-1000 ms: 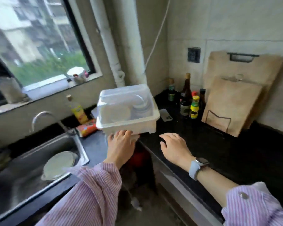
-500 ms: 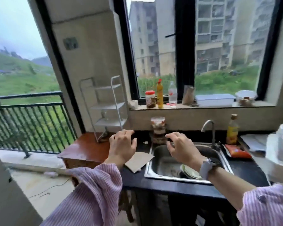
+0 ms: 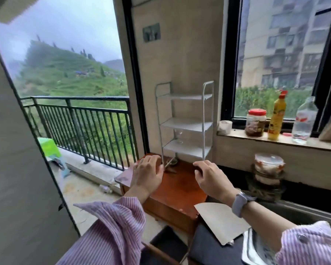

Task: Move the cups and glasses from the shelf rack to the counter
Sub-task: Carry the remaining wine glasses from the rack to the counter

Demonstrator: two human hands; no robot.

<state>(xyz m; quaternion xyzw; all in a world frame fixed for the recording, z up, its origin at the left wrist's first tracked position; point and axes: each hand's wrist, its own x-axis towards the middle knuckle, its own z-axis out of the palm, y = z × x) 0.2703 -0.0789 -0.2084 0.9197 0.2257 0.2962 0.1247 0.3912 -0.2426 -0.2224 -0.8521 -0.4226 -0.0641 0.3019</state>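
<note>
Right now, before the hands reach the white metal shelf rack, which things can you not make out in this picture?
- Head view: small clear glass on the rack's lowest shelf, blurred and faint; its count is unclear.
- White metal shelf rack front foot, hidden behind the left hand.
- Steel sink, cut off by the bottom edge and the right sleeve.
- Stacked containers, contents too blurred.
- Right hand holds nothing.

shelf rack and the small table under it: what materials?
Shelf rack: looks like white painted metal, going by its thin tubular frame and flat matte shelves; plastic shelves are possible. Small table: apparently wood with a glossy reddish-brown varnish, given the sheen on top and the lighter worn edges.
</note>
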